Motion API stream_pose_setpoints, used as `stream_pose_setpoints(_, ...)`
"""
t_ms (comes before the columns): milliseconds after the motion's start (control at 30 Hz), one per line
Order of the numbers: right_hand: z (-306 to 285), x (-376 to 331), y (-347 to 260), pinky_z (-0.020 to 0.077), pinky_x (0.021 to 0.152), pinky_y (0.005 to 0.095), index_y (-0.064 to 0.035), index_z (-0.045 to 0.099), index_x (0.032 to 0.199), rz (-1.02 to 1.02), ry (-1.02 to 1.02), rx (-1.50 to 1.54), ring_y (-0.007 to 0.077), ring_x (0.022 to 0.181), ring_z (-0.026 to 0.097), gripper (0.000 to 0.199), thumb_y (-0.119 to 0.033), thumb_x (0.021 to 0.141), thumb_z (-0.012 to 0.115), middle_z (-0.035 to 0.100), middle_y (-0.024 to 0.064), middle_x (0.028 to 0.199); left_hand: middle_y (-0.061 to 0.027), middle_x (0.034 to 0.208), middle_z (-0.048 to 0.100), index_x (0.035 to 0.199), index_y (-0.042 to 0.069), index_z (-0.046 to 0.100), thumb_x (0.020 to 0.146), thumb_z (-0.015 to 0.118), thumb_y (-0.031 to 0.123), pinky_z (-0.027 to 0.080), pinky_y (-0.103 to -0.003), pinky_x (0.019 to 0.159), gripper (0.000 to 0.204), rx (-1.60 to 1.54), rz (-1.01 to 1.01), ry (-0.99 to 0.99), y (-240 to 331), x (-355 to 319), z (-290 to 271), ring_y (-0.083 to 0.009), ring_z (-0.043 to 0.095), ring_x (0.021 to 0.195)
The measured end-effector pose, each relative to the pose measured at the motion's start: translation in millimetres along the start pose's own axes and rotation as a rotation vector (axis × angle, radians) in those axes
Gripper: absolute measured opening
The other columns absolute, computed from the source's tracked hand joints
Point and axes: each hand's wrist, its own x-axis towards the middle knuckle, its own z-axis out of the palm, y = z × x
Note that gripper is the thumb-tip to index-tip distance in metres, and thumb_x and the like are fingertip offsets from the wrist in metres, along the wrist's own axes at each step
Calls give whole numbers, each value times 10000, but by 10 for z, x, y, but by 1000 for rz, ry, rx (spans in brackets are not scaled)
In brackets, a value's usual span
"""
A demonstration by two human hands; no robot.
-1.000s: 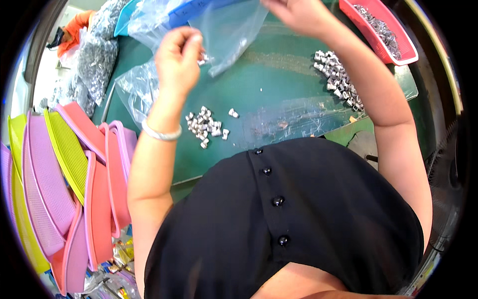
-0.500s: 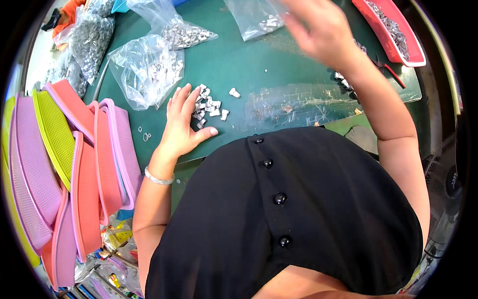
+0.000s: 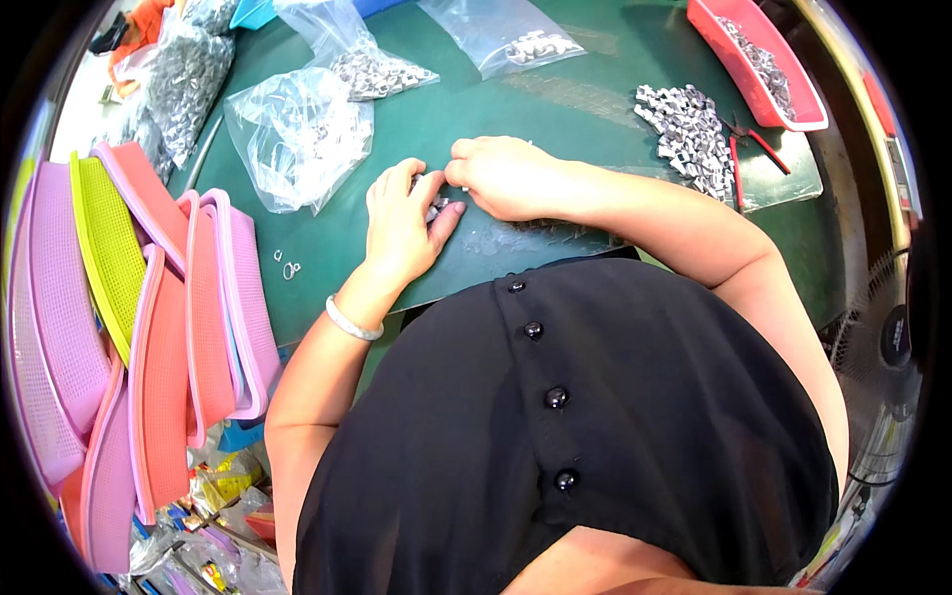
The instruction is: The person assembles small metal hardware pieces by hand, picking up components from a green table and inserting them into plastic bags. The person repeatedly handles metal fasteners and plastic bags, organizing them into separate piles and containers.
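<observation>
1. Small metal pieces [image 3: 436, 205] lie in a little pile on the green mat [image 3: 555, 109], mostly hidden between both hands.
2. Left hand [image 3: 402, 223] cups them from 9 o'clock, fingers curled; right hand [image 3: 506, 177] presses flat at 3 o'clock; whether either pinches one, I cannot tell.
3. They look light, hard, slippery and apt to scatter: best pinched singly by the sides.
4. Clear bags [image 3: 297, 134] sit at 11 o'clock.

Small-parts assembly workshop — green cutting mat [image 3: 595, 109] as bench top. On the mat: heap of small metal pieces [image 3: 689, 134], red parts tray [image 3: 783, 99], clear bags of hardware [image 3: 297, 134]. Left of the mat — stacked plastic mesh trays [image 3: 149, 327].
</observation>
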Motion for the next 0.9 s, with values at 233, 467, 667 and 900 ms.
stream_pose_setpoints(233, 113, -53, -15, 469, 711, 415, -41, 564, 883, 80, 157, 105, 329, 843, 564, 155, -53, 731, 530, 528, 137, 912, -82, 887, 496, 750, 66, 535, 690, 662, 146, 428, -385, 652, 162, -1, 47, 90, 9, 50, 29, -285, 501, 803)
stream_pose_setpoints(467, 267, -12, 12, 459, 724, 404, -19, 571, 877, 103, 308, 279, 338, 829, 558, 147, -44, 733, 551, 542, 155, 889, -82, 822, 505, 790, 55, 514, 709, 637, 89, 446, -366, 578, 152, -73, -22, 101, -6, 64, 26, -272, 528, 715)
stream_pose_setpoints(667, 184, -8, -57, 469, 739, 382, -2, 592, 953, 84, 270, 338, 318, 829, 579, 230, -45, 728, 577, 578, 174, 950, -92, 871, 546, 903, 58, 517, 705, 630, 52, 463, -331, 576, 228, -132, 78, 186, -32, 76, 32, -261, 558, 685)
stream_pose_setpoints(900, -82, -649, 97, 454, 810, 372, -20, 576, 1002, 18, 397, 202, 302, 947, 548, 272, -105, 747, 619, 552, 137, 1051, -75, 899, 549, 909, 70, 611, 706, 664, 109, 462, -349, 682, 213, -50, 113, 119, 74, 90, 51, -258, 548, 835)
